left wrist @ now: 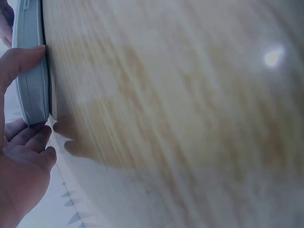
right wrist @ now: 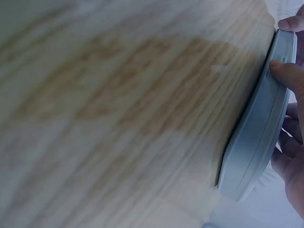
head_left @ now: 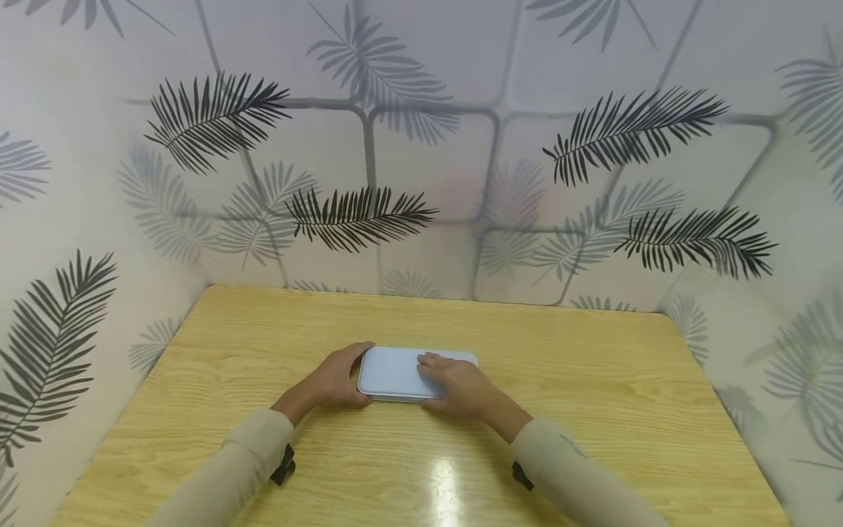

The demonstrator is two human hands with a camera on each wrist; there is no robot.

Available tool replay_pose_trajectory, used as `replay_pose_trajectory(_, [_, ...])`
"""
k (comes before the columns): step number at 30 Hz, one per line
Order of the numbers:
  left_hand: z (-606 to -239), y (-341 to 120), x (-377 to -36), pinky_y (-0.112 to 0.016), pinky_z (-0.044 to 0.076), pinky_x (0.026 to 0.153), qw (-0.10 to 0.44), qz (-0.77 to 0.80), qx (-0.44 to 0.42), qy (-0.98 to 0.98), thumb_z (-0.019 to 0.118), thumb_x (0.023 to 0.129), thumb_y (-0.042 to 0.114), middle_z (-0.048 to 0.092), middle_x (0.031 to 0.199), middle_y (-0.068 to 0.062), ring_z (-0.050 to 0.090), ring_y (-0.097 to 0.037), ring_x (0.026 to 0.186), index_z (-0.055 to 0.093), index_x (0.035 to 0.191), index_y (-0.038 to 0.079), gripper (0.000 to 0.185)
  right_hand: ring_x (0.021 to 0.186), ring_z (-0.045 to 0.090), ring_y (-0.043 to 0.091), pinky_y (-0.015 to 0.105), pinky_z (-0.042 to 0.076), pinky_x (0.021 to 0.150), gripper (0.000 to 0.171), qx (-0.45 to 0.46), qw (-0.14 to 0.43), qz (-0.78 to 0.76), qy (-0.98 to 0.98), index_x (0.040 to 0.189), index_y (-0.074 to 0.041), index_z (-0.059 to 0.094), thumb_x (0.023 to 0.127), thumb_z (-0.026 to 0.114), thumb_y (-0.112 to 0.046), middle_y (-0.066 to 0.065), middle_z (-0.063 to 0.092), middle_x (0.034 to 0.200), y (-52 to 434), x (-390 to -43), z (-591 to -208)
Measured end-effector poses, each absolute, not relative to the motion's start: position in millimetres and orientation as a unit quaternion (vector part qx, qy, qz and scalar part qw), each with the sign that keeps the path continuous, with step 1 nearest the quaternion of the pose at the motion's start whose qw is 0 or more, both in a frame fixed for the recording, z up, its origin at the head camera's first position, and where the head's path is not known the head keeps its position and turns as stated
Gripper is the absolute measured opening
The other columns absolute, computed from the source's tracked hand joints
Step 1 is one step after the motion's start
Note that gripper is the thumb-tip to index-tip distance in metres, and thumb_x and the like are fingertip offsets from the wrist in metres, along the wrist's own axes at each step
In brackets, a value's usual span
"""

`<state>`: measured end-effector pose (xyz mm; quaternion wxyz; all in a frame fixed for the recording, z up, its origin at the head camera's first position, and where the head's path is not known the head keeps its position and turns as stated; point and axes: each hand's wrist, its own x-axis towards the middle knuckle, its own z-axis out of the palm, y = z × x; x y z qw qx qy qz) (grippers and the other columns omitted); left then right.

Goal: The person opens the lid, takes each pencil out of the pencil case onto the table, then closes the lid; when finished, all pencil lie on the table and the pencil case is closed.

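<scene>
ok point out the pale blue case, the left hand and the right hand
pale blue case point(head_left: 394, 372), head view, bare lid between the hands
left hand point(head_left: 337, 380), head view, back of the hand
right hand point(head_left: 461, 386), head view, back of the hand

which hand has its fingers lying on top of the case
The right hand: its fingers lie across the lid of the pale blue case. The left hand only clasps the case's left end.

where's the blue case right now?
In the head view the blue case lies flat near the middle of the wooden table, with the left hand at its left end and the right hand on top.
</scene>
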<state>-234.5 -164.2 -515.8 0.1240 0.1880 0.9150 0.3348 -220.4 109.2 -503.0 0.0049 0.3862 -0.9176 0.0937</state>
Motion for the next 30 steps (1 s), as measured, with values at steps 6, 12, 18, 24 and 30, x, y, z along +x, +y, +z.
replay_pose_trajectory(6, [-515,-165,-233,-0.045,0.035,0.113,0.123,0.342,0.178,0.914,0.088,0.063,0.021,0.042,0.147,-0.012,0.038,-0.032,0.137,0.036,0.144,0.006,0.097,0.125,0.055,0.029,0.036,0.049,0.101,0.051,0.433,0.050,-0.007,-0.900,0.128,-0.001,0.057,0.087,0.066,-0.031,0.017,0.056,0.134,96,-215,-496])
replay_pose_trajectory(12, [-513,-164,-233,-0.044,0.036,0.113,0.124,0.339,0.168,0.917,0.088,0.063,0.020,0.044,0.146,-0.011,0.040,-0.030,0.137,0.037,0.143,0.006,0.096,0.115,0.061,0.032,0.034,0.055,0.091,0.041,0.445,0.061,-0.105,-0.887,0.124,0.004,0.058,0.090,0.058,-0.020,0.023,0.060,0.123,78,-208,-491])
replay_pose_trajectory(18, [-513,-164,-234,-0.044,0.036,0.112,0.121,0.338,0.166,0.918,0.088,0.062,0.017,0.046,0.144,-0.010,0.042,-0.029,0.134,0.039,0.143,0.007,0.095,0.115,0.061,0.031,0.032,0.055,0.091,0.043,0.443,0.054,-0.147,-0.883,0.125,0.004,0.057,0.093,0.056,-0.024,0.023,0.061,0.124,73,-207,-488])
replay_pose_trajectory(24, [-514,-166,-236,-0.044,0.035,0.113,0.130,0.327,0.177,0.919,0.090,0.062,0.022,0.043,0.146,-0.010,0.040,-0.029,0.136,0.035,0.145,0.008,0.101,0.104,0.066,0.021,0.029,0.057,0.085,0.029,0.455,0.050,-0.088,-0.885,0.112,-0.002,0.062,0.091,0.059,-0.021,0.012,0.066,0.114,83,-211,-476])
replay_pose_trajectory(30, [-510,-170,-238,-0.045,0.027,0.117,0.147,0.316,0.191,0.918,0.084,0.067,0.044,0.033,0.154,-0.011,0.030,-0.030,0.142,0.027,0.150,0.010,0.107,0.080,0.070,0.014,0.024,0.056,0.065,0.007,0.484,0.126,0.054,-0.865,0.084,-0.009,0.061,0.087,0.064,-0.014,0.004,0.073,0.098,102,-218,-472])
